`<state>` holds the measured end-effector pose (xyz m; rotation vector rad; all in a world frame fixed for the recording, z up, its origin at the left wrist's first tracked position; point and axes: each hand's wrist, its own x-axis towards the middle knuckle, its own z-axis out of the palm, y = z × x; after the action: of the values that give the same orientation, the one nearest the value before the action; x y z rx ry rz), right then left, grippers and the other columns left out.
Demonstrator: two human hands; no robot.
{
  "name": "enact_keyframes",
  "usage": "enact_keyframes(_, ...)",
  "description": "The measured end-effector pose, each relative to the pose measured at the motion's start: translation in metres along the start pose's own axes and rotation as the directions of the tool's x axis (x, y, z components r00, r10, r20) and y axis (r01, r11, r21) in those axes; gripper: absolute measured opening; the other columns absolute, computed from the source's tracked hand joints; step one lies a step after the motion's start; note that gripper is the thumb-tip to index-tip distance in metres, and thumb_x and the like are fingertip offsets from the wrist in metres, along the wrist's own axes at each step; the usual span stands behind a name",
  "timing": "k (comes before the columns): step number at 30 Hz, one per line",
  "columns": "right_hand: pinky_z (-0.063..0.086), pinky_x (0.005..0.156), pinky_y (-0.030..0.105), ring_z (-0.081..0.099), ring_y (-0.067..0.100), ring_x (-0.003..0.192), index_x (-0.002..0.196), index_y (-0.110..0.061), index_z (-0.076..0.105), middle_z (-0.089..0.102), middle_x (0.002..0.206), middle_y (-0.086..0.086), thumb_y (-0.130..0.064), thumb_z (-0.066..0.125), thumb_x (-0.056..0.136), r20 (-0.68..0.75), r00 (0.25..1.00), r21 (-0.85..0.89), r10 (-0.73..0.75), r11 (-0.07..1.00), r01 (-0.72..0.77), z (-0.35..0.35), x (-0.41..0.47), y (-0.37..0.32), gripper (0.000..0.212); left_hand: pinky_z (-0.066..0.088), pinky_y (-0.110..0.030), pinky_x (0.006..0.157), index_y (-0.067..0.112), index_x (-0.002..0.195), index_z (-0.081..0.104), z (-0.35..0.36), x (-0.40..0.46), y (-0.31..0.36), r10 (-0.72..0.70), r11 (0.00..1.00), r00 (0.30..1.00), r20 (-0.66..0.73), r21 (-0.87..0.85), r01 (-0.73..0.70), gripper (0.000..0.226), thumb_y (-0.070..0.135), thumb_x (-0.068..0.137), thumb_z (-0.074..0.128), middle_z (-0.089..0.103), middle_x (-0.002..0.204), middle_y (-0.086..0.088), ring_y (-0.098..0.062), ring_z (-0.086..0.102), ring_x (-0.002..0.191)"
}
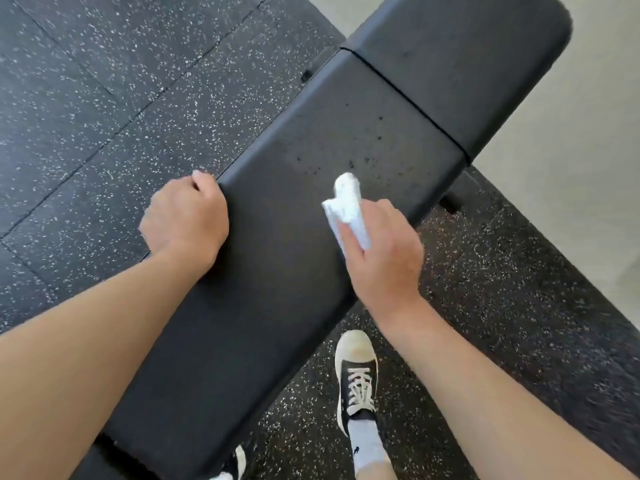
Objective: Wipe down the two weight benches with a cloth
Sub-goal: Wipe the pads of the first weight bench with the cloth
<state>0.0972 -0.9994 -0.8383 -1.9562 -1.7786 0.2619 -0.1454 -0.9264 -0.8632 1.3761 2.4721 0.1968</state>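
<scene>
Speckled floor (104, 98); bench (277, 237) gripped left (185, 221), right (381, 251) (clutching cloth (346, 206)).

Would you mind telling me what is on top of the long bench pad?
The right hand holds a white cloth on the bench pad; dark specks lie beyond. Anything beneath the cloth is hidden.

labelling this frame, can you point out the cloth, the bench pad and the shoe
cloth (346, 202), head view, on its bunched white middle
bench pad (277, 237), head view, on bare black top
shoe (356, 372), head view, on its laces
</scene>
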Motion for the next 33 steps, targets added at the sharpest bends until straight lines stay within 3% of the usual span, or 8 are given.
enact_keyframes(5,0.034,0.055,0.038,0.041,0.023,0.063,0.080,-0.018,0.064,0.044,0.071,0.000,-0.031,0.071,0.098,0.061,0.960,0.117,-0.272,0.957,0.264,0.028,-0.071,-0.079,0.024,0.037,-0.043,0.074,0.013,0.068,0.055,-0.002,-0.001,0.003,-0.011,1.000,1.000,0.012,0.017,0.011,0.052,0.042,0.097,0.023,0.048,0.068,-0.006,-0.037,0.050,0.078)
enact_keyframes(9,0.032,0.054,0.036,0.039,0.022,0.062,0.080,-0.016,0.067,0.044,0.071,0.000,-0.010,0.074,0.086,0.133,0.896,0.094,-0.425,0.905,0.415,0.022,-0.058,-0.065,0.012,0.038,-0.044,0.076,0.011,0.071,0.055,-0.005,-0.002,0.006,-0.031,0.999,0.999,0.020,0.026,0.030,0.050,0.041,0.097,0.024,0.051,0.074,-0.008,-0.037,0.050,0.079)
enact_keyframes(11,0.039,0.054,0.038,0.045,0.024,0.062,0.087,-0.015,0.073,0.048,0.072,0.002,-0.025,0.072,0.097,0.067,0.943,0.023,-0.326,0.945,0.325,0.007,-0.021,-0.025,0.015,0.037,-0.043,0.075,0.014,0.068,0.052,-0.004,-0.002,0.006,-0.042,0.999,0.999,0.020,0.035,0.041,0.048,0.040,0.096,0.024,0.049,0.073,-0.008,-0.037,0.049,0.078)
enact_keyframes(14,0.045,0.060,0.040,0.051,0.024,0.069,0.090,-0.014,0.071,0.053,0.078,0.001,-0.053,0.066,0.100,-0.078,0.997,0.028,0.012,1.000,-0.009,-0.017,0.045,0.045,0.041,0.037,-0.046,0.076,0.013,0.070,0.051,-0.003,-0.002,0.006,-0.060,0.997,0.998,0.023,0.054,0.059,0.047,0.040,0.095,0.023,0.048,0.076,-0.010,-0.038,0.048,0.079)
enact_keyframes(18,0.044,0.064,0.041,0.049,0.021,0.071,0.085,-0.015,0.064,0.052,0.080,-0.003,-0.053,0.066,0.100,-0.162,0.960,0.053,0.227,0.974,-0.222,-0.008,0.066,0.047,0.040,0.035,-0.044,0.073,0.017,0.062,0.042,-0.003,-0.001,0.006,-0.064,0.995,0.998,0.027,0.073,0.062,0.042,0.038,0.093,0.023,0.037,0.064,-0.004,-0.036,0.045,0.075)
enact_keyframes(23,0.038,0.057,0.042,0.047,0.027,0.066,0.082,-0.013,0.063,0.050,0.075,0.003,-0.029,0.075,0.095,-0.034,0.998,0.129,0.048,0.991,-0.044,0.037,0.015,-0.061,0.024,0.036,-0.044,0.073,0.015,0.068,0.047,-0.002,0.000,0.004,-0.053,0.996,0.998,0.036,0.079,0.050,0.040,0.035,0.095,0.024,0.040,0.068,-0.006,-0.037,0.046,0.077)
enact_keyframes(26,0.035,0.055,0.039,0.045,0.024,0.063,0.082,-0.013,0.066,0.050,0.072,0.002,-0.031,0.056,0.106,0.028,0.996,0.176,-0.085,0.981,0.079,0.052,0.001,-0.103,0.032,0.043,-0.047,0.074,0.010,0.071,0.055,-0.003,0.002,0.003,-0.081,0.993,0.995,0.064,0.086,0.076,0.042,0.031,0.096,0.028,0.051,0.071,-0.014,-0.041,0.053,0.078)
enact_keyframes(33,0.042,0.054,0.042,0.044,0.026,0.063,0.098,-0.016,0.067,0.044,0.073,0.003,-0.033,0.065,0.103,-0.005,0.984,0.021,-0.179,0.984,0.179,0.011,0.011,-0.013,0.018,0.035,-0.044,0.072,0.018,0.063,0.040,-0.003,-0.001,0.006,-0.048,0.996,0.998,0.030,0.071,0.046,0.040,0.036,0.093,0.020,0.057,0.077,-0.021,-0.039,0.046,0.074)
